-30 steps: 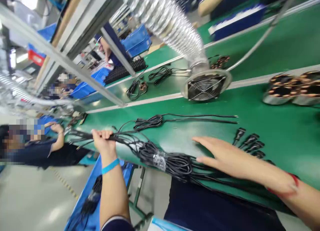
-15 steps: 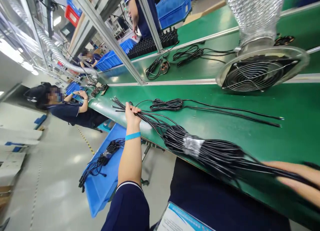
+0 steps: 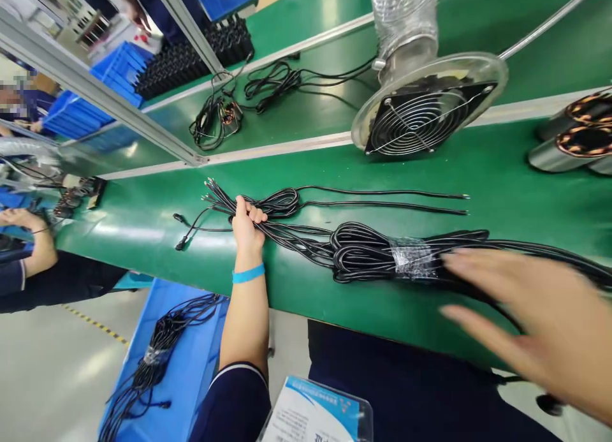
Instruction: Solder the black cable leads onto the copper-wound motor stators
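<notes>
A thick bundle of black cables (image 3: 377, 256), bound with clear tape in the middle, lies across the green belt (image 3: 143, 228). My left hand (image 3: 247, 224), with a blue wristband, is closed around the loose cable ends at the bundle's left. My right hand (image 3: 530, 317) hovers, blurred, over the bundle's right side with its fingers spread and nothing in it. A separate looped black cable (image 3: 335, 199) lies just behind the bundle, its two ends stretching right.
A round fan guard (image 3: 423, 110) on a silver duct stands behind the cables. Copper-wound motor parts (image 3: 578, 139) sit at the far right. A blue bin (image 3: 186, 359) holding another cable bundle is below the belt's edge. A co-worker's arm (image 3: 33, 238) is at the left.
The bundle has come down from the table's near edge onto the belt. My left hand moved with it, still gripping the ends. My right hand came off the cables and lifted, fingers spread.
</notes>
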### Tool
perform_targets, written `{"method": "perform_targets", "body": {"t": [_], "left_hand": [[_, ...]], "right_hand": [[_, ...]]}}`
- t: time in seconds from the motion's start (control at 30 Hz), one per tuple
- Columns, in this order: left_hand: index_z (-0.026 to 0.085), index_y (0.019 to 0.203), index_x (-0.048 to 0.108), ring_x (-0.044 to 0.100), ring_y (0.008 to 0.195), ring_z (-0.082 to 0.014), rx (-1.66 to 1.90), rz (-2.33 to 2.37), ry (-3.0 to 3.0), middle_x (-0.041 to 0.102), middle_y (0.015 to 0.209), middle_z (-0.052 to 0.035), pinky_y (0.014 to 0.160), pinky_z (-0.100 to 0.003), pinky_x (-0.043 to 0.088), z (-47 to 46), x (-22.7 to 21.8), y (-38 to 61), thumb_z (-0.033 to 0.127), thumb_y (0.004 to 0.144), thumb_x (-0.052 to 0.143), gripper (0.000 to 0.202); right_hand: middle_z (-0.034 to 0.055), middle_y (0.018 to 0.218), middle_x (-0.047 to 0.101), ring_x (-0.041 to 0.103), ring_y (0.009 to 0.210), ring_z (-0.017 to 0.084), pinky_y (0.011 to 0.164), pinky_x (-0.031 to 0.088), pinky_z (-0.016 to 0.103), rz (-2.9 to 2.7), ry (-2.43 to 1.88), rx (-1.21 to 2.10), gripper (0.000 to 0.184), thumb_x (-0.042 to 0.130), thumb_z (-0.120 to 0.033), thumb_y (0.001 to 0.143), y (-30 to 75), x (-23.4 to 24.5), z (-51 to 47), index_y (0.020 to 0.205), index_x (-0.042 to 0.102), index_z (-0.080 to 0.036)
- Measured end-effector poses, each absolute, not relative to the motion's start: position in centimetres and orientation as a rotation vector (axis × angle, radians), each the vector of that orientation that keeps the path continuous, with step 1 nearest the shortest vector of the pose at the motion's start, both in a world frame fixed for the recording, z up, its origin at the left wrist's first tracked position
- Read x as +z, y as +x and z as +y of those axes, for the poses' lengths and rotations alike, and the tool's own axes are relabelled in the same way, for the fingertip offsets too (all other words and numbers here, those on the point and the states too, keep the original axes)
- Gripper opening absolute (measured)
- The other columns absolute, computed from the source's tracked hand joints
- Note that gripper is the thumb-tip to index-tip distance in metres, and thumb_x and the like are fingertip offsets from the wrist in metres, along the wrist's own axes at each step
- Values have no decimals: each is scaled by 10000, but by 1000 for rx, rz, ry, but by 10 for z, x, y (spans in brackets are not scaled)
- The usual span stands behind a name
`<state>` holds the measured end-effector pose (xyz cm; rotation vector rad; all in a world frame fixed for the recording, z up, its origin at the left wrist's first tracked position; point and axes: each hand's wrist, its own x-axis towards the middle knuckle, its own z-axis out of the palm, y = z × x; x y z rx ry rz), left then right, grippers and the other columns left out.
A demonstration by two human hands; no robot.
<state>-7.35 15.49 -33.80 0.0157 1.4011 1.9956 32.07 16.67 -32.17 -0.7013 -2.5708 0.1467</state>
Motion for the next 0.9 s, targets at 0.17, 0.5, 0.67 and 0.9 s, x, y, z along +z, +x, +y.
{"method": "perform_targets", "body": {"t": [0.17,0.5,0.67,0.9], "left_hand": [[181,614,371,271,342,-31,1996,1383,-27,246,415,103,414,-183,275,150,-342,-74,380,1057,386,486],[183,636,383,281,363,-24,1958,1377,5,245,454,109,430,-162,309,147,-349,-83,414,1000,533,456],[180,635,382,281,364,-24,1964,1361,0,242,449,104,434,-164,301,147,-349,-83,377,1050,418,461],[181,638,380,298,363,-22,1957,1385,20,253,447,108,438,-171,295,148,-347,-81,393,1042,434,459]], "right_hand": [[156,1145,654,627,1025,301,879,497,456,-2718,-620,47,397,408,-384,1028,271,-341,199,1271,565,-112],[29,1205,689,675,1002,231,857,551,373,-2764,-658,862,596,328,-656,1006,273,-331,281,1264,681,-251],[15,1060,732,693,893,189,831,553,353,-2635,-772,827,512,327,-534,1023,278,-322,269,1099,733,-231],[27,1041,721,681,922,164,814,551,320,-2595,-363,297,235,469,-322,1037,290,-319,254,1056,673,-207]]}}
